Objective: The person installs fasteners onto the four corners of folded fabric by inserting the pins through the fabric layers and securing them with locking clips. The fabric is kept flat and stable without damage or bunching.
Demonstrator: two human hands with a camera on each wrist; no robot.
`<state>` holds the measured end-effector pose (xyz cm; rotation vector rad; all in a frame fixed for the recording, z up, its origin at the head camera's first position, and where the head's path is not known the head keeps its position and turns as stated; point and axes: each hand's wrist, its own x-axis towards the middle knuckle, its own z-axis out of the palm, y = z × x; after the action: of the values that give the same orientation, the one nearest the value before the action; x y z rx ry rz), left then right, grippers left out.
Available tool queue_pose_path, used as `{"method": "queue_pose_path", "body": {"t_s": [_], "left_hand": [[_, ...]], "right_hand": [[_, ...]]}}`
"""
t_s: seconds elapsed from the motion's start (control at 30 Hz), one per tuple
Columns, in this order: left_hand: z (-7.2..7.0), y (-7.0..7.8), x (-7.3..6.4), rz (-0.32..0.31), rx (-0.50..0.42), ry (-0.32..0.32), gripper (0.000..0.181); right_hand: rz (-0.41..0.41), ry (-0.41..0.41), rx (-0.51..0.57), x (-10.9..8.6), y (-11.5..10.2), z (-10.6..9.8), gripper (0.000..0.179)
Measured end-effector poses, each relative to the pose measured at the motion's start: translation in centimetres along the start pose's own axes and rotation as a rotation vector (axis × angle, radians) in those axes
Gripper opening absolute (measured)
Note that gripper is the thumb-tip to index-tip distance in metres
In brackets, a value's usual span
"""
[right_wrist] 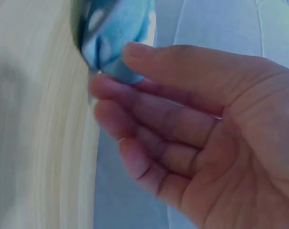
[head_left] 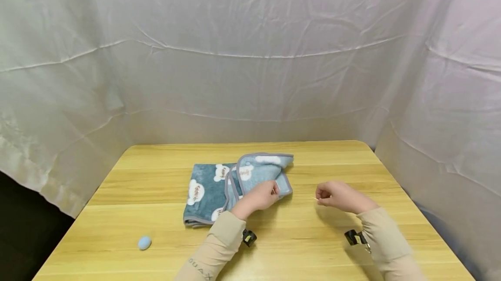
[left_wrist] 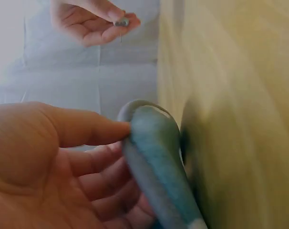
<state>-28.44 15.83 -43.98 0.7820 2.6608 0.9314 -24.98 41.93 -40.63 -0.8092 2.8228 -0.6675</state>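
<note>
A teal blanket (head_left: 211,185) with white cloud shapes, lettering and grey edging lies folded on the table, its lighter corner part turned over at the right. My left hand (head_left: 260,196) pinches the blanket's grey-edged fold (left_wrist: 156,143) between thumb and fingers. Off to the right, apart from the blanket, my right hand (head_left: 340,197) is held above the table. Between its thumb and fingertips it pinches a small pin (left_wrist: 121,22) with a rounded greyish head; the thin shaft points down in the left wrist view. In the right wrist view the fingers hide the pin's head.
A light blue egg-shaped object (head_left: 144,242) sits near the front left of the wooden table (head_left: 305,246). Pale grey curtains (head_left: 250,85) hang behind the table and along both sides. A black device is strapped at each wrist.
</note>
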Motion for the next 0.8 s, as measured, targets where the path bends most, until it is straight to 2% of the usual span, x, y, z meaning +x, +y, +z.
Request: {"method": "queue_pose_path", "body": {"t_s": [0.1, 0.23, 0.47, 0.6, 0.8], "left_hand": [[-0.8, -0.2, 0.0, -0.003, -0.080, 0.035, 0.011], [-1.5, -0.7, 0.0, 0.005, -0.136, 0.090, 0.014], [-2.3, -1.2, -0.2, -0.016, -0.169, 0.192, 0.012], [-2.6, -1.2, -0.3, -0.038, -0.183, 0.212, 0.014], [-2.7, -1.0, -0.5, -0.052, -0.205, 0.198, 0.015]], "right_hand": [[-0.020, 0.044, -0.017, 1.3, -0.5, 0.3, 0.007], [-0.060, 0.118, -0.041, 2.8, -1.3, 0.9, 0.005], [-0.134, 0.205, -0.045, 5.5, -2.8, 2.2, 0.005], [-0.159, 0.247, -0.034, 6.8, -3.3, 3.2, 0.004], [-0.185, 0.337, -0.044, 8.1, -3.6, 4.5, 0.008]]}}
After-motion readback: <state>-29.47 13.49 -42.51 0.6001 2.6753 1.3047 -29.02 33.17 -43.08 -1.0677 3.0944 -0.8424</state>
